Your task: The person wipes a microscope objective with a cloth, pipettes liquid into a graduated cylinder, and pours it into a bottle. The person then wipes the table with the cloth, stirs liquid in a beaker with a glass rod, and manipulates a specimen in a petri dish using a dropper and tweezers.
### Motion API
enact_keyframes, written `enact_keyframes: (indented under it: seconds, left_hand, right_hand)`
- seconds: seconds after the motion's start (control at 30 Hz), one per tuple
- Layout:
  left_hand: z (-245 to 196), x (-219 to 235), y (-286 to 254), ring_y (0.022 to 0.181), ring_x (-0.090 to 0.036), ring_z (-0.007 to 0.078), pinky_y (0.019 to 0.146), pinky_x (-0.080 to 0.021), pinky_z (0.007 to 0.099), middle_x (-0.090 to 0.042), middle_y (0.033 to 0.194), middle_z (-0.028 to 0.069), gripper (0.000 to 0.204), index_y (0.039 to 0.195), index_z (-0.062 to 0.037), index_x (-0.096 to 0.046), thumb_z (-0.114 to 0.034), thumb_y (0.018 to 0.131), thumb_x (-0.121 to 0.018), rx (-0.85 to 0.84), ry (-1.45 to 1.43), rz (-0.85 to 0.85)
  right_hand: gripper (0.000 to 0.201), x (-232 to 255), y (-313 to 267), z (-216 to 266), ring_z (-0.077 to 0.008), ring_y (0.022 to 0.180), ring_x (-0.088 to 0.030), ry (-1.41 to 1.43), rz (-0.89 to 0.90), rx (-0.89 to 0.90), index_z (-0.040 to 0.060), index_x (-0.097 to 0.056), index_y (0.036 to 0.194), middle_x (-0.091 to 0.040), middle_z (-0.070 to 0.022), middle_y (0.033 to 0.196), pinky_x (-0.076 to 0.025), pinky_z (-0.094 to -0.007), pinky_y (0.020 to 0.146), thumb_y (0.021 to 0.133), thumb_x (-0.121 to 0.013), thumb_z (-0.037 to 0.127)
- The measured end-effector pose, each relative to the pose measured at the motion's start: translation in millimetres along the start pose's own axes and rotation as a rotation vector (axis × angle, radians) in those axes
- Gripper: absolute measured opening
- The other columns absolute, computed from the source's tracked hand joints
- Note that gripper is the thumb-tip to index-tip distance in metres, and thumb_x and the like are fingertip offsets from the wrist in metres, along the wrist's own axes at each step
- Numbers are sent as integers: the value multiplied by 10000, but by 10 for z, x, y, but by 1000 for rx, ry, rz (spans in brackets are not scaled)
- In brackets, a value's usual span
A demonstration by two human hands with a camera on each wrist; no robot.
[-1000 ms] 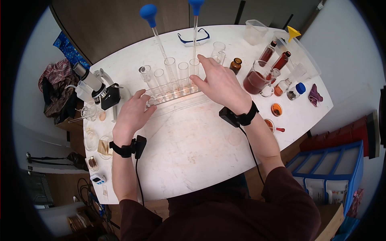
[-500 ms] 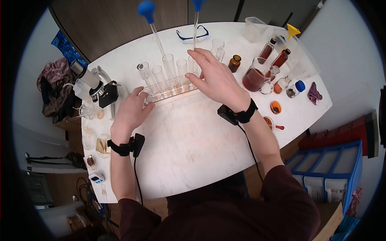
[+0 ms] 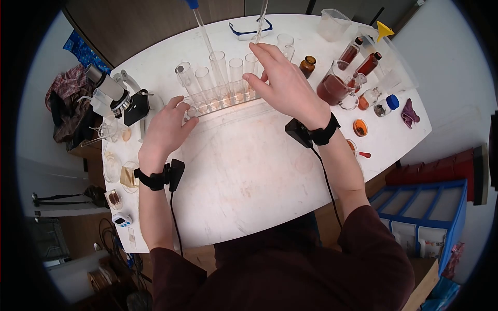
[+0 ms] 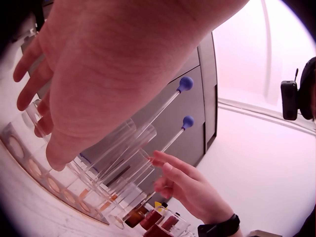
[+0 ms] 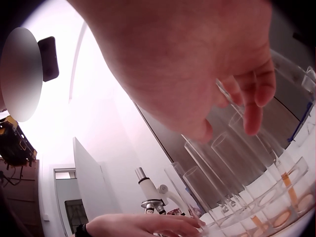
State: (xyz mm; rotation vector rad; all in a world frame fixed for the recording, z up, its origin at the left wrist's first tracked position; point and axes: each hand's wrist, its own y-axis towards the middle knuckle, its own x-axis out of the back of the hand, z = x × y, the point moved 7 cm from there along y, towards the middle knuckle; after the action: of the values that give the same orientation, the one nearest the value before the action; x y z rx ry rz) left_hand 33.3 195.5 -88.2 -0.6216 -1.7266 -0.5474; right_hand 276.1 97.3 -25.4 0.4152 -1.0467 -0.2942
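A clear rack (image 3: 224, 107) holds several glass test tubes, a few with a little orange liquid at the bottom. One pipette (image 3: 203, 30) leans out of a middle tube, another (image 3: 262, 22) rises behind my right fingers; their blue bulbs (image 4: 185, 84) show fully in the left wrist view. My left hand (image 3: 165, 129) is at the rack's left end, fingers relaxed and slightly spread, fingertips at its edge. My right hand (image 3: 293, 88) is over the right-end tubes, fingers extended beside the pipette, thumb apart near a tube rim; whether it touches the glass is unclear.
A microscope (image 3: 124, 101) stands left, with dishes and a timer (image 3: 122, 220) below it. Blue-rimmed goggles (image 3: 250, 30) lie behind the rack. To the right are a brown bottle (image 3: 307, 66), a beaker of red liquid (image 3: 333, 89), red bottles, small jars and a purple cloth (image 3: 410, 114).
The head view has tilted, so the table sits higher and the bulbs are mostly cut off. My right fingers have shifted from the right tube's side to in front of the pipette. My left hand stays at the rack's end.
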Motion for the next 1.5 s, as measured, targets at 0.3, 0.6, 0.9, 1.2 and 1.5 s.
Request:
enact_keyframes:
  seconds: [0.3,0.6,0.9,1.2,1.5]
  left_hand:
    - [0,6,5,1229,-675,407,1043,-540,455,-590,1520,200,425,1263,0,-712,-326,991,-693,10,0,13]
    - [-14,11,0,1228,-676,399,1046,-539,451,-590,1523,194,417,1263,-4,-713,-316,988,-699,27,-42,21]
    - [-35,26,-3,1212,-680,405,1031,-542,452,-590,1521,193,431,1272,-2,-712,-325,986,-706,10,-16,1]
    - [-39,27,-8,1071,-735,356,963,-567,443,-601,1492,177,399,1257,9,-704,-284,986,-705,-17,28,-32]
    - [-29,18,-3,1035,-746,348,934,-577,441,-608,1481,174,392,1248,15,-707,-274,984,-712,-33,4,-31]
  right_hand:
    - [629,68,-8,19,-225,863,-678,-8,-45,8,-44,-489,1529,-563,-208,1449,-579,-357,836,1033,-689,287]
    - [602,155,-4,32,-249,863,-710,11,-72,17,-51,-505,1504,-571,-216,1452,-589,-394,852,1036,-670,289]
    - [561,66,-7,16,-280,843,-721,6,-38,25,-44,-555,1465,-618,-219,1406,-590,-414,850,1034,-663,300]
    - [561,12,-15,5,-248,825,-706,-44,-46,42,-27,-567,1472,-641,-202,1382,-592,-390,827,1038,-668,316]
    - [531,38,-12,76,-313,845,-758,2,-20,43,-52,-593,1426,-639,-241,1385,-606,-447,862,1027,-649,293]
